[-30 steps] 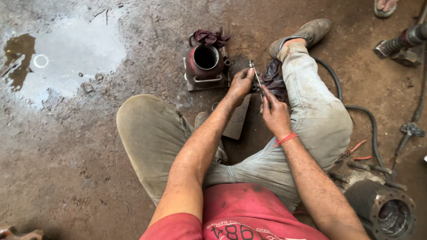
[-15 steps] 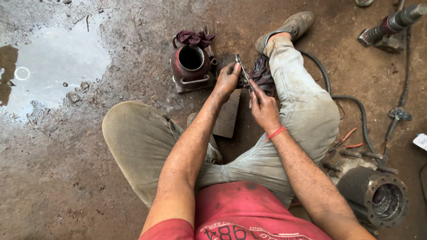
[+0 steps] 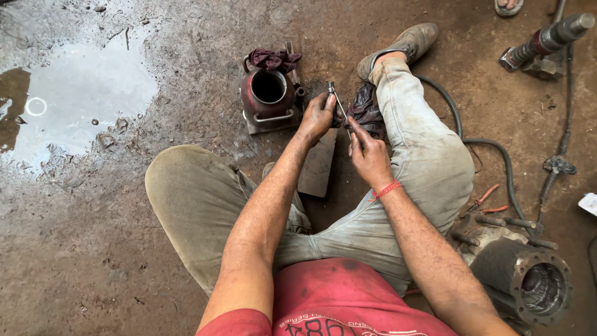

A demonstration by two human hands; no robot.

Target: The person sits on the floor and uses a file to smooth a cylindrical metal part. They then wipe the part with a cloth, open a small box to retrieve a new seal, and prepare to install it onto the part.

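I sit on a dirt floor with my legs spread. My left hand (image 3: 317, 116) and my right hand (image 3: 368, 155) are close together above a flat metal plate (image 3: 317, 167). Both grip a thin metal tool (image 3: 339, 104), like slim pliers, that points away from me. My right wrist wears a red band (image 3: 387, 190). Just beyond my left hand stands a red hollow cylinder housing (image 3: 268, 93) on a square base, with a dark rag (image 3: 275, 59) draped over its far rim. Another dark cloth (image 3: 365, 111) lies by my right shin.
A puddle (image 3: 68, 99) spreads at the left. A black hose (image 3: 497, 155) curves around my right leg. A large metal cylinder (image 3: 528, 283) lies at lower right with orange-handled pliers (image 3: 486, 198) near it. A metal shaft (image 3: 547, 40) lies at upper right; someone's sandalled foot (image 3: 509, 6) shows at top.
My view has shifted, so the scene sits a little differently in frame. Both hands stay together on the thin tool over the plate, with little change in grip.
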